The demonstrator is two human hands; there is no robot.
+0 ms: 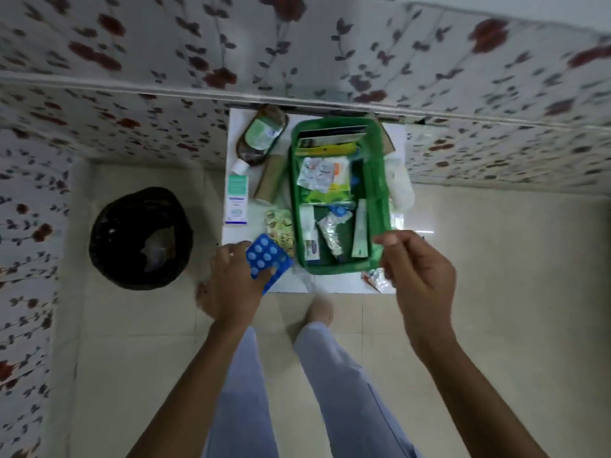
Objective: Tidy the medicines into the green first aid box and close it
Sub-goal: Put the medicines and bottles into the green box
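The green first aid box (pixel 297 206) stands open on a small white table (pixel 330 282), with several blister strips, tubes and packets inside. My left hand (pixel 231 282) grips a blue blister pack (pixel 266 259) at the table's front left corner, just left of the box. My right hand (pixel 420 269) hovers over the box's near right corner with thumb and fingers pinched; nothing shows between them. Outside the box, on its left, lie a yellowish blister strip (pixel 281 226), a white and teal carton (pixel 236 200), a brown bottle (pixel 261 137) and a tan box (pixel 269 176).
A black bin (pixel 140 238) stands on the tiled floor left of the table. A flowered cloth surface (pixel 297 61) runs behind the table. A small foil packet (pixel 375 279) lies at the table's front right. My legs stand in front of the table.
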